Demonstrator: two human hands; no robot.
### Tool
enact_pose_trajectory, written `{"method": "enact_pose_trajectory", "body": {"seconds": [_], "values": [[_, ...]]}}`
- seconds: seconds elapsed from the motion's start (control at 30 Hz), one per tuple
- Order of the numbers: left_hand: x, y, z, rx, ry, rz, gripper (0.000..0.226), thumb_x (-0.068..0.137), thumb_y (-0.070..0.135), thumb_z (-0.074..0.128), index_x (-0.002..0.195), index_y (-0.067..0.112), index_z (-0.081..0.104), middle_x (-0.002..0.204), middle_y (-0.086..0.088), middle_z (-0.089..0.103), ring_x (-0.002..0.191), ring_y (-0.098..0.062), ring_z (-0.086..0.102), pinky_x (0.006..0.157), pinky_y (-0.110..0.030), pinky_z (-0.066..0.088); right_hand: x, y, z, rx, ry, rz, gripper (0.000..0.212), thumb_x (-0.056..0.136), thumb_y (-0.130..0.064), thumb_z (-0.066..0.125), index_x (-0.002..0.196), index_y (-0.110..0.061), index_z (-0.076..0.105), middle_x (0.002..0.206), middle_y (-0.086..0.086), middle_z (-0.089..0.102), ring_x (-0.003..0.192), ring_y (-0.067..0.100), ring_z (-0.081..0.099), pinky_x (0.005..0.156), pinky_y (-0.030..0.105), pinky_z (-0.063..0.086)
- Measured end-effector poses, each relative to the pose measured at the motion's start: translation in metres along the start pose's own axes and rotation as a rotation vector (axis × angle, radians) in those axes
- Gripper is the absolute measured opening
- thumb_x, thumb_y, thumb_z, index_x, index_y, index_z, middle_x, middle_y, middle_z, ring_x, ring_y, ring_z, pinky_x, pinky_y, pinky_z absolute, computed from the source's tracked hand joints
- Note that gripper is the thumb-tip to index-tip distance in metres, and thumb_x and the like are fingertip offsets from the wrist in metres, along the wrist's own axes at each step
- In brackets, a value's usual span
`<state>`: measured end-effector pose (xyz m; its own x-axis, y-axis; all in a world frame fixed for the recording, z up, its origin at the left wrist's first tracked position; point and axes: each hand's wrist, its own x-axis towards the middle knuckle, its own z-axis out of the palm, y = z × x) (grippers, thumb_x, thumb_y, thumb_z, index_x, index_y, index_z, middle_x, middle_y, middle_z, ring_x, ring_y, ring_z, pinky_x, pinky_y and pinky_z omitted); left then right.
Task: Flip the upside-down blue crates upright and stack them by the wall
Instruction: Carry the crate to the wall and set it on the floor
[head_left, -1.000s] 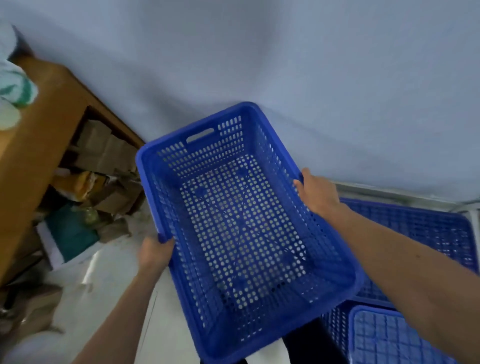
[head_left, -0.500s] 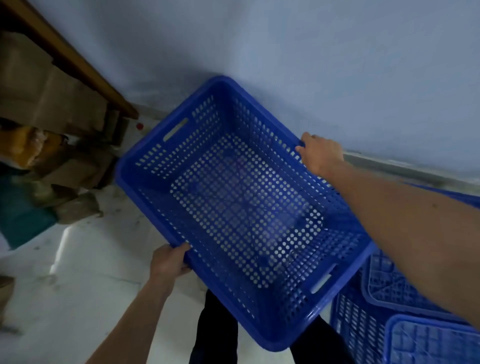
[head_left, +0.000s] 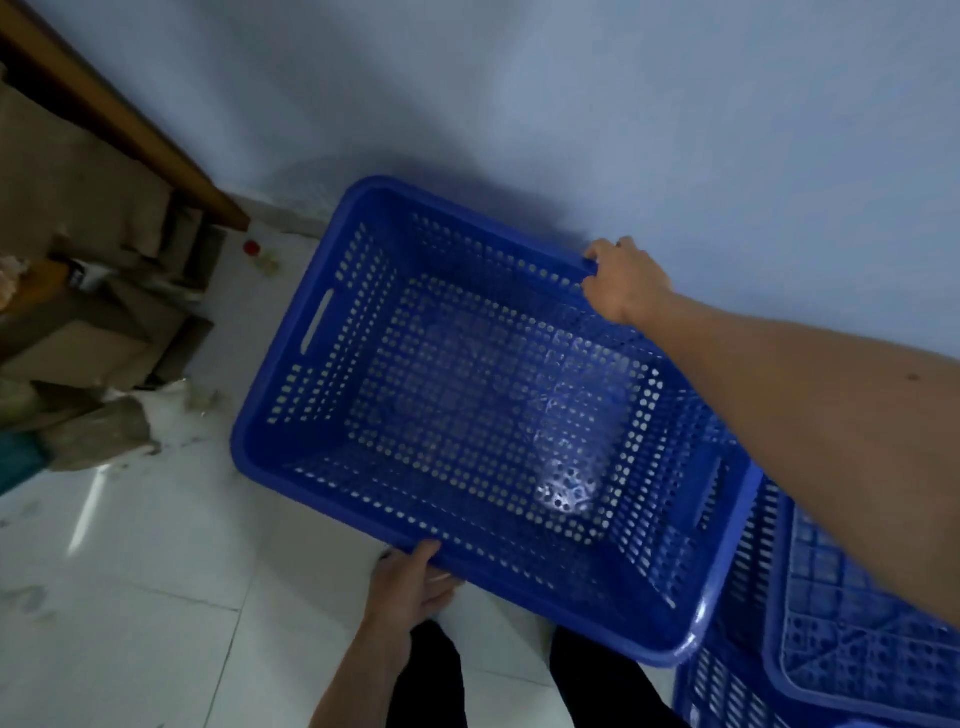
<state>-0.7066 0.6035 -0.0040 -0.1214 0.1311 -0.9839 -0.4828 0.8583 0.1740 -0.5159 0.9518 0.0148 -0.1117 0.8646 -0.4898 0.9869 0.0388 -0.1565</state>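
A perforated blue crate (head_left: 467, 405) faces open side up close to the pale wall (head_left: 623, 130), low over the white tiled floor. My right hand (head_left: 623, 280) grips its far long rim next to the wall. My left hand (head_left: 410, 582) holds the near long rim from below. I cannot tell whether the crate touches the floor. At the lower right an upside-down blue crate (head_left: 852, 623) shows its ribbed bottom, partly behind my right forearm.
A wooden table edge (head_left: 130, 130) runs along the upper left, with cardboard boxes (head_left: 88, 338) and scraps beneath it. A small red cap (head_left: 251, 248) lies on the floor by the table leg. My dark trouser legs (head_left: 431, 675) stand below the crate.
The crate has come down toward the floor and closer to the wall. My view has tilted downward, and both hands have stayed on the long rims.
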Motion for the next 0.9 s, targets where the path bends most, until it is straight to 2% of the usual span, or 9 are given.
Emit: {"method": "enact_pose_trajectory", "body": {"seconds": [0.17, 0.23, 0.37, 0.47, 0.57, 0.67, 0.73, 0.8, 0.9], "values": [[0.024, -0.011, 0.025, -0.064, -0.04, -0.107, 0.033, 0.095, 0.027, 0.063, 0.124, 0.016, 0.053, 0.108, -0.013, 0.074, 0.091, -0.029, 0.074, 0.08, -0.037, 0.056, 0.029, -0.006, 0.008, 0.021, -0.03, -0.069, 0.047, 0.094, -0.021, 0.052, 0.14, -0.017, 0.045, 0.139, 0.013, 0.04, 0.123, 0.036, 0.045, 0.099, 0.045, 0.042], [0.031, -0.017, 0.034, -0.072, -0.078, -0.12, 0.034, 0.096, 0.029, 0.062, 0.127, 0.017, 0.053, 0.108, -0.01, 0.075, 0.092, -0.027, 0.075, 0.084, -0.039, 0.056, 0.039, -0.006, 0.01, 0.017, -0.05, -0.085, 0.049, 0.095, -0.024, 0.053, 0.142, -0.015, 0.043, 0.14, 0.014, 0.038, 0.124, 0.037, 0.044, 0.1, 0.046, 0.042], [0.041, -0.025, 0.051, -0.09, -0.126, -0.113, 0.032, 0.098, 0.03, 0.058, 0.129, 0.022, 0.053, 0.113, -0.006, 0.074, 0.094, -0.025, 0.075, 0.08, -0.036, 0.055, 0.056, 0.0, 0.016, -0.024, -0.141, -0.088, 0.058, 0.096, -0.028, 0.053, 0.148, -0.011, 0.034, 0.147, 0.016, 0.032, 0.129, 0.038, 0.04, 0.103, 0.046, 0.04], [0.046, -0.027, 0.057, -0.123, -0.104, -0.115, 0.024, 0.097, 0.026, 0.06, 0.12, 0.02, 0.057, 0.117, -0.011, 0.071, 0.094, -0.029, 0.074, 0.086, -0.039, 0.053, 0.066, 0.004, 0.013, 0.048, -0.201, -0.099, 0.063, 0.095, -0.031, 0.057, 0.15, -0.012, 0.033, 0.153, 0.015, 0.033, 0.135, 0.035, 0.039, 0.107, 0.04, 0.037], [0.046, -0.025, 0.055, -0.071, -0.068, -0.081, 0.017, 0.094, 0.028, 0.065, 0.108, 0.019, 0.061, 0.111, -0.011, 0.073, 0.091, -0.028, 0.075, 0.089, -0.04, 0.054, 0.069, 0.007, 0.007, 0.074, -0.288, -0.087, 0.07, 0.093, -0.04, 0.059, 0.152, -0.015, 0.031, 0.156, 0.01, 0.032, 0.139, 0.031, 0.037, 0.111, 0.039, 0.034], [0.042, -0.022, 0.05, 0.141, 0.012, -0.039, 0.034, 0.086, 0.04, 0.072, 0.102, 0.01, 0.069, 0.096, -0.006, 0.076, 0.082, -0.023, 0.075, 0.08, -0.034, 0.057, 0.052, 0.015, 0.013, 0.078, -0.227, -0.096, 0.072, 0.085, -0.046, 0.056, 0.148, -0.017, 0.038, 0.152, 0.013, 0.038, 0.134, 0.031, 0.043, 0.109, 0.04, 0.038], [0.04, -0.015, 0.044, 0.342, 0.075, 0.03, 0.045, 0.078, 0.049, 0.076, 0.091, 0.005, 0.075, 0.084, -0.004, 0.077, 0.076, -0.019, 0.075, 0.076, -0.036, 0.061, 0.02, 0.018, 0.027, 0.076, -0.199, -0.126, 0.07, 0.091, -0.04, 0.054, 0.152, -0.017, 0.029, 0.157, 0.011, 0.031, 0.141, 0.03, 0.034, 0.114, 0.043, 0.032], [0.038, -0.006, 0.04, 0.618, 0.104, 0.127, 0.048, 0.078, 0.057, 0.072, 0.077, 0.009, 0.077, 0.072, 0.001, 0.076, 0.071, -0.016, 0.074, 0.077, -0.036, 0.061, -0.026, 0.026, 0.051, 0.108, -0.285, -0.163, 0.067, 0.097, -0.035, 0.051, 0.155, -0.02, 0.021, 0.16, 0.007, 0.025, 0.144, 0.028, 0.029, 0.116, 0.042, 0.029], [0.039, 0.01, 0.035, 1.228, 0.104, 0.369, 0.055, 0.087, 0.064, 0.053, 0.065, 0.016, 0.068, 0.07, 0.003, 0.071, 0.077, -0.018, 0.07, 0.076, -0.031, 0.054, -0.107, 0.039, 0.094, 0.094, -0.503, -0.203, 0.056, 0.101, -0.034, 0.044, 0.153, -0.024, 0.027, 0.156, 0.005, 0.034, 0.136, 0.026, 0.04, 0.11, 0.039, 0.037]]}}
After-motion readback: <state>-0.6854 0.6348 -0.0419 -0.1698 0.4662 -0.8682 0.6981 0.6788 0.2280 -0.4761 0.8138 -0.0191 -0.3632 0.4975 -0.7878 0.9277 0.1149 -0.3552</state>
